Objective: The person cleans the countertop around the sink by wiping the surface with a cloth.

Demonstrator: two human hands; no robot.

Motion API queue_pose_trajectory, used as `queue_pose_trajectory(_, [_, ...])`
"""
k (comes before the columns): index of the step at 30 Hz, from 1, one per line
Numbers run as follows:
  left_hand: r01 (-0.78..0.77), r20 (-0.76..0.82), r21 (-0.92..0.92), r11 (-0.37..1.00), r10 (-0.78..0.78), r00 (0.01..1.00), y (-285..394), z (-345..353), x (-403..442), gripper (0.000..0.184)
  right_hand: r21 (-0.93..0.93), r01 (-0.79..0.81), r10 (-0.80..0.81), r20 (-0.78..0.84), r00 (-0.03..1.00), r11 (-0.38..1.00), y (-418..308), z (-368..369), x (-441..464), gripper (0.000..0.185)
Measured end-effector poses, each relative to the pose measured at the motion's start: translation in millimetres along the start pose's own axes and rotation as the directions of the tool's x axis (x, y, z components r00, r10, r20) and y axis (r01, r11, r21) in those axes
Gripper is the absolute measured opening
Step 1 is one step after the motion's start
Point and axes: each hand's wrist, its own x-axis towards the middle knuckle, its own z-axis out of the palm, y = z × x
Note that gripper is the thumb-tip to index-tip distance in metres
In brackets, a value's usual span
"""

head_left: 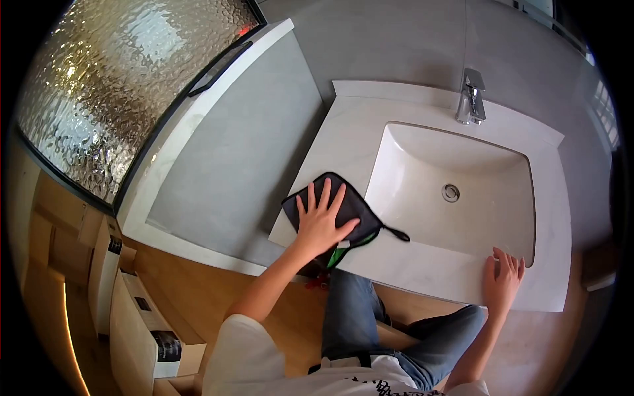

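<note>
A dark cloth [350, 202] with black edging, a hanging loop and a bit of green underneath lies on the left part of the white countertop [343, 142]. My left hand [321, 223] rests flat on top of it, fingers spread. The cloth's lower corner hangs over the counter's front edge. At the front right rim of the white sink [429, 218], my right hand [503, 277] lies on the counter with its fingers stretched out and nothing visible in it.
Behind the sink stands a chrome faucet [471, 99]. A grey half wall [231, 145] with a white ledge runs along the left, below a textured glass panel [132, 72]. Boxes [142, 330] stand on the floor at the lower left.
</note>
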Motion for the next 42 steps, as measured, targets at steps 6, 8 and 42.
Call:
queue_pose_trajectory(6, [0.151, 0.024, 0.041, 0.988, -0.152, 0.988, -21.0, 22.4, 124.7, 0.089, 0.004, -0.004, 0.004, -0.002, 1.0, 1.0, 0.7, 0.3, 1.0, 0.024])
queue_pose_trajectory(8, [0.194, 0.029, 0.05, 0.98, -0.195, 0.98, -25.3, 27.2, 168.1, 0.092, 0.007, -0.003, 0.003, -0.014, 1.0, 1.0, -0.4, 0.1, 0.9, 0.024])
queue_pose_trajectory(42, [-0.053, -0.002, -0.006, 0.999, 0.053, 0.999, -9.3, 21.8, 94.9, 0.092, 0.103, 0.0, 0.011, -0.11, 0.994, 0.995, 1.7, -0.9, -3.7, 0.021])
